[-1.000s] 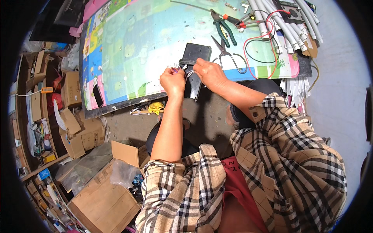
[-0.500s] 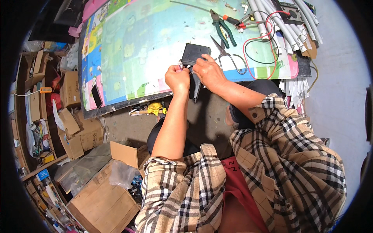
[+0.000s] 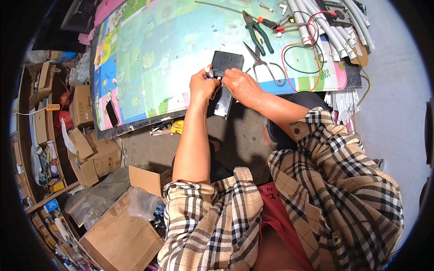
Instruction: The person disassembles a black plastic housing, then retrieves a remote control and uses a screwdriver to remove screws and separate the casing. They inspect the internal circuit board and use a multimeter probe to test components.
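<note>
The black case (image 3: 228, 58), long and dark with a squared far end and a bright sheen near its narrower lower end, juts over the near edge of the desk (image 3: 158, 58)! The left hand (image 3: 202, 86) has its grip pinched on a small white piece (image 3: 209, 71); the right hand (image 3: 242, 86) bunches against the case, its grip too hidden to tell.
</note>
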### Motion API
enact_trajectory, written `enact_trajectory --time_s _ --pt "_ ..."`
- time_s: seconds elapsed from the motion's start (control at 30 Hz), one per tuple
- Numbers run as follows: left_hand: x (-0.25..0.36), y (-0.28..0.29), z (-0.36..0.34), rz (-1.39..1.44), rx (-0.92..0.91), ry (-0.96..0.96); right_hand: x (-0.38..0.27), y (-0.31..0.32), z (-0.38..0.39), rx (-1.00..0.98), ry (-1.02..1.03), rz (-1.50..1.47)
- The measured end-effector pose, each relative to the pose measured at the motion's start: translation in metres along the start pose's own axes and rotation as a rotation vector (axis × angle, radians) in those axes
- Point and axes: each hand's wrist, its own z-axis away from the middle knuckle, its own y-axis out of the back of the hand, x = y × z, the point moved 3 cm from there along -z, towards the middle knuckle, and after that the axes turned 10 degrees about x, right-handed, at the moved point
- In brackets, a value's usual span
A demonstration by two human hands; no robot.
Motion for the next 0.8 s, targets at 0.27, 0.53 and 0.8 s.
enact_trajectory --time_s 0.27,0.53,0.8 --pt "0.003 -0.006 -0.006 -0.086 -0.021 -0.055 0.003 -0.001 0.003 0.004 0.03 0.013" --pt "-0.002 -0.011 -0.003 -0.376 0.174 -0.328 0.0 0.0 0.004 0.018 0.042 -0.03" --pt "0.003 0.01 -0.006 -0.245 -0.032 -0.214 0.001 -0.001 0.005 0.009 0.041 -0.014"
